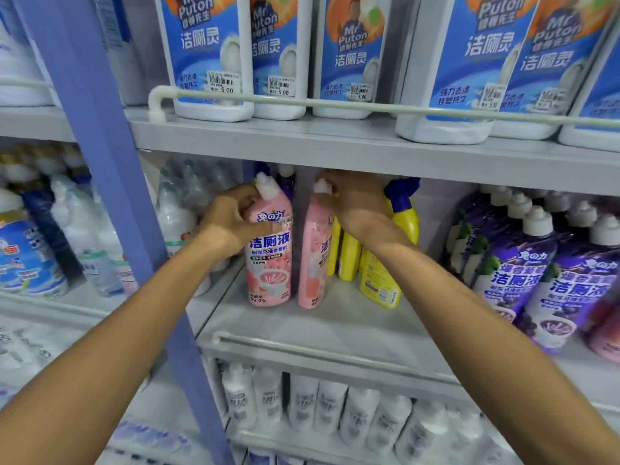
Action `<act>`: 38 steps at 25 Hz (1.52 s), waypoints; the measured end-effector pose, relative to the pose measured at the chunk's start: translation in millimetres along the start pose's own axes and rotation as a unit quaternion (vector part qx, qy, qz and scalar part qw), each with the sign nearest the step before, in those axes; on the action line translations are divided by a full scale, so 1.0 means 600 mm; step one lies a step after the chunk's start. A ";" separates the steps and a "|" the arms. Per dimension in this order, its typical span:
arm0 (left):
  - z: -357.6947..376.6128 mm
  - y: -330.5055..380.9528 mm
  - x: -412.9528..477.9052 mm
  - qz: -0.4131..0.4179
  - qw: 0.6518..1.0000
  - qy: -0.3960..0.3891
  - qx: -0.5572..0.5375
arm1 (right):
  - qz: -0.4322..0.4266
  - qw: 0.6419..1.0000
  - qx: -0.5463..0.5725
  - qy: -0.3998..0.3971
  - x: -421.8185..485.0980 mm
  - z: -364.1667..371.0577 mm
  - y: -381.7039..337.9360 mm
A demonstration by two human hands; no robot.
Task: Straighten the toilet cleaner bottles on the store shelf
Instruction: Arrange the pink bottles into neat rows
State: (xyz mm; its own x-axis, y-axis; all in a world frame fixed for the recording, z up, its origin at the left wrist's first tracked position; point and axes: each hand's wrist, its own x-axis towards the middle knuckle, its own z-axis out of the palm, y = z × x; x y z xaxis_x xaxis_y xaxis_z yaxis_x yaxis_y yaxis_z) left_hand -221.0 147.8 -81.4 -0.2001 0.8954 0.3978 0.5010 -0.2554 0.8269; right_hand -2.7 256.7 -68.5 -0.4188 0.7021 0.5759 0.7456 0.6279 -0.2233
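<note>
Gripping the left pink bottle [269, 263] is the left hand [228, 223]; the right hand [355, 200] is clasping the right pink bottle [313, 260].

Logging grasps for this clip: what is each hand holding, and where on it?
The left hand grips the left pink bottle at its shoulder, the right hand the right pink bottle at its neck.

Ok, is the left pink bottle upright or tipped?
Upright: left pink bottle stands on its base on the shelf; left hand grips its shoulder.
</note>
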 end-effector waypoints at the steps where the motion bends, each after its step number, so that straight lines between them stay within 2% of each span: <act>1: 0.006 0.005 -0.015 0.000 1.000 -0.014 -0.014 | -0.020 0.999 0.009 0.044 -0.011 -0.021 -0.016; 2: 0.012 0.005 -0.027 -0.001 1.000 -0.016 -0.026 | -0.028 0.996 0.023 0.077 -0.022 -0.037 -0.033; 3: 0.017 0.006 -0.040 -0.004 0.999 -0.015 -0.043 | 0.001 0.995 0.065 0.080 -0.039 -0.041 -0.034; 4: 0.018 0.003 -0.051 -0.011 0.998 -0.016 -0.057 | 0.042 0.985 0.150 0.072 -0.060 -0.048 -0.040; 6: 0.022 -0.002 -0.071 -0.024 0.996 -0.039 -0.071 | 0.147 0.935 0.324 0.011 -0.105 -0.033 -0.030; 7: 0.025 -0.007 -0.079 -0.030 0.996 -0.052 -0.072 | 0.170 0.909 0.380 -0.017 -0.130 -0.028 -0.032; 10: 0.034 -0.007 -0.096 -0.029 0.996 -0.042 -0.069 | 0.200 0.874 0.443 -0.003 -0.174 -0.005 -0.037; 13: 0.054 0.019 -0.109 -0.012 0.996 -0.043 -0.071 | 0.225 0.880 0.416 0.052 -0.202 -0.034 -0.034; 17: 0.125 0.078 -0.121 0.017 0.991 -0.088 -0.094 | 0.216 0.899 0.371 0.082 -0.263 -0.113 0.025; 22: 0.275 0.148 -0.147 0.021 0.982 -0.144 -0.118 | 0.246 0.905 0.329 0.105 -0.352 -0.205 0.143; 27: 0.421 0.207 -0.168 0.027 0.981 -0.151 -0.116 | 0.281 0.909 0.280 0.128 -0.430 -0.279 0.253; 38: 0.707 0.340 -0.212 0.069 0.976 -0.185 -0.097 | 0.293 0.914 0.219 0.174 -0.582 -0.457 0.461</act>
State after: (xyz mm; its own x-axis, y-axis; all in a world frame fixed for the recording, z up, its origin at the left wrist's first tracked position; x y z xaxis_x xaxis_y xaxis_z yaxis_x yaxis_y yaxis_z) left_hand 264.0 136.7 -131.7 0.1934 0.9084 0.3708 0.3253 -0.4159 0.8493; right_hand 491.8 93.0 -115.9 0.2325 0.8595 0.4552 0.4777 0.3067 -0.8233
